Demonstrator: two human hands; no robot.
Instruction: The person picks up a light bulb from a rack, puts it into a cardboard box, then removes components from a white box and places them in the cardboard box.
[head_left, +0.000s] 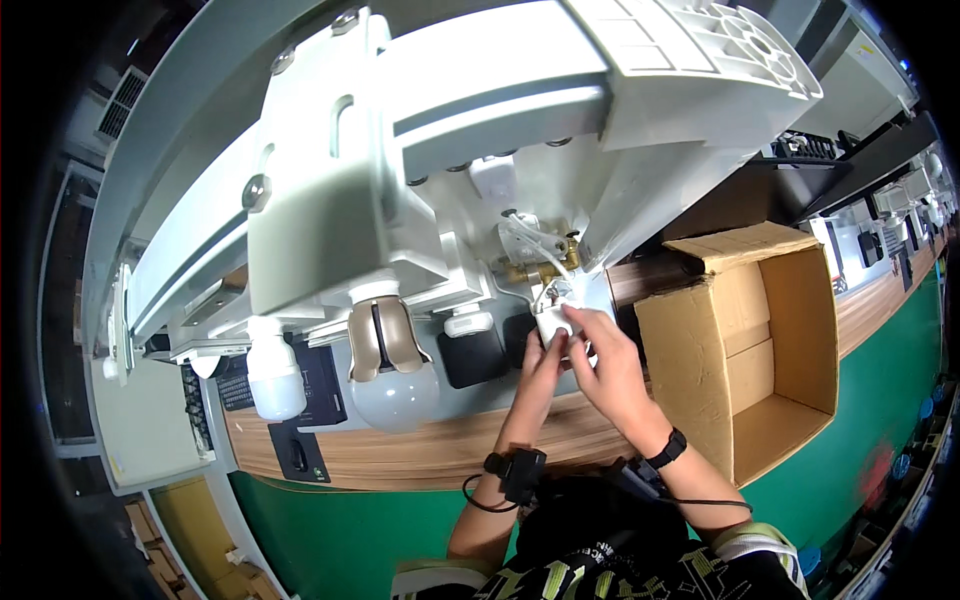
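A small white plastic box is held between my two hands. My left hand grips it from below and the left, thumb against its front. The fingers of my right hand close on its right side, near the upper edge. White wires run down to the top of the box. Just above is a brass valve fitting with pipe ends. What my fingertips cover on the box's right side is hidden.
A white frame arches overhead. From it hang a globe bulb in a bronze-coloured holder and a smaller white bulb. An open cardboard box stands at right. A wood-grain tabletop lies below, beside green floor.
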